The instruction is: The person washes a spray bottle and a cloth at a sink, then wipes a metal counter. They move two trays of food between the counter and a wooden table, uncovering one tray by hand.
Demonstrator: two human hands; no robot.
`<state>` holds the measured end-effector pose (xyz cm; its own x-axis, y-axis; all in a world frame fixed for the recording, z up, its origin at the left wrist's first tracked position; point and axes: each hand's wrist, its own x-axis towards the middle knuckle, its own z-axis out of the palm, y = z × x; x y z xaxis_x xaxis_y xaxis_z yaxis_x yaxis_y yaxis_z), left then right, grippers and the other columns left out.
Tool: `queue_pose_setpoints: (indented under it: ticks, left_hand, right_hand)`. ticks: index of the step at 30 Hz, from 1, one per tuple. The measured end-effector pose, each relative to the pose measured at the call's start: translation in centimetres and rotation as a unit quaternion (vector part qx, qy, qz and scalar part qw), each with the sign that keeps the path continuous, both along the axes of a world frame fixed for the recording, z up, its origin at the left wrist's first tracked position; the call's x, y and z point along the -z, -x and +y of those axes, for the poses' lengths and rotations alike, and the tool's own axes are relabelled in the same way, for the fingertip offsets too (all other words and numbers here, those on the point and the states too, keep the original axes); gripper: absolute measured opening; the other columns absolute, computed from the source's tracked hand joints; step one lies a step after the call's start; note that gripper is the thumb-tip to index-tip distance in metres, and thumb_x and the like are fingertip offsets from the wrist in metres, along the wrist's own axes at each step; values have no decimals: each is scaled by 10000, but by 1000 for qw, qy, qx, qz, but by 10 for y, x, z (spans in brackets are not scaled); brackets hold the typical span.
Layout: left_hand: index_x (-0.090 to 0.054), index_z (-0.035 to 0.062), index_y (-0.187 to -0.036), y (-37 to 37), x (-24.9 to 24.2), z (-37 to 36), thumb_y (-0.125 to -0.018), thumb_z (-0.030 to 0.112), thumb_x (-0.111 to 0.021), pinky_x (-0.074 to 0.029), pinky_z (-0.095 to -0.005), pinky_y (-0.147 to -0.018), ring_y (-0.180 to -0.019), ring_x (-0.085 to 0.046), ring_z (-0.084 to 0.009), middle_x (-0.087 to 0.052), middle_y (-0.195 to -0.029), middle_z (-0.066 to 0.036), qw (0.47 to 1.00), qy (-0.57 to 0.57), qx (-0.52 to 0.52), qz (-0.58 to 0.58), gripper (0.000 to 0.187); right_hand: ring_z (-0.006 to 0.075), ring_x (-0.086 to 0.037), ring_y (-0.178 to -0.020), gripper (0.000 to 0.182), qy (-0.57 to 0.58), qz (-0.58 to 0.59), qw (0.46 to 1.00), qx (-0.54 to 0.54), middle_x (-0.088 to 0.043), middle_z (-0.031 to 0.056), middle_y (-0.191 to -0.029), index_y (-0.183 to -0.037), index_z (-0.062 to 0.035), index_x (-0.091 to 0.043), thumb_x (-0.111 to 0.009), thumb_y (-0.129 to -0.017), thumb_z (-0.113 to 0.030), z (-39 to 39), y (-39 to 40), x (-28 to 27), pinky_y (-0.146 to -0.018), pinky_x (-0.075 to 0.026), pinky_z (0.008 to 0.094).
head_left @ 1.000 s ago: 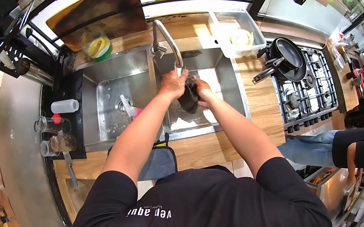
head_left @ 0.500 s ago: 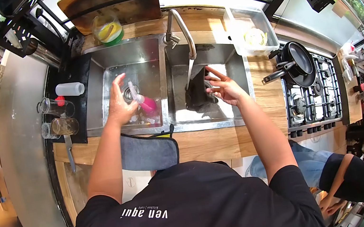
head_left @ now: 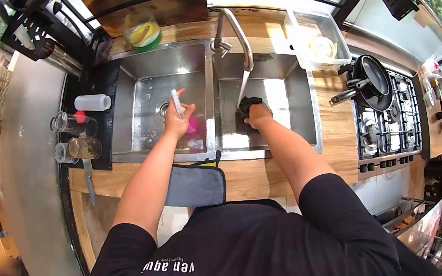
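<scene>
My left hand is in the left sink basin, its fingers around the upper part of a pink bottle with a clear nozzle. The hand hides much of the bottle. In the right basin, my right hand is closed on a crumpled black cloth, which looks wet. Water runs from the tap toward that cloth.
Left of the sink, a white bottle, glass jars and a knife lie. A grey cloth hangs over the front edge. Pans sit on the stove at right, beside a clear container.
My right hand has moved down and left and closed on the black cloth. My left hand has come onto the pink bottle. Another person at lower right is out of sight now.
</scene>
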<state>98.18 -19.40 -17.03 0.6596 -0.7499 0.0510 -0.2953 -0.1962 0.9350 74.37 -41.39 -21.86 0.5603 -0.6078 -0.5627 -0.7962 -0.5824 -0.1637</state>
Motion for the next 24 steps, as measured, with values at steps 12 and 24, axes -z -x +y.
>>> queue_pose_setpoints:
  ticks: [12,24]
  left_hand:
    - [-683,49,-1384,-20,-39,1,-988,54,-680,-601,-287,-800,-886,-709,-134,-709,-1256,-93,983,134,-2,-128,396]
    - [-753,19,-1181,63,-165,-30,-983,282,-709,-562,-308,-606,-634,-671,-150,-722,-979,-101,960,78,236,-127,332]
  right_hand:
    - [444,-725,-1087,541,-46,-446,887,113,-764,225,-1197,-1203,35,-684,-552,-1099,-479,-13,-50,-108,-902,-541,516]
    - [384,-686,-1146,434,-294,-600,728,153,-725,200,-1194,-1166,-40,-727,-660,-859,-339,16,54,-101,-1010,-552,489]
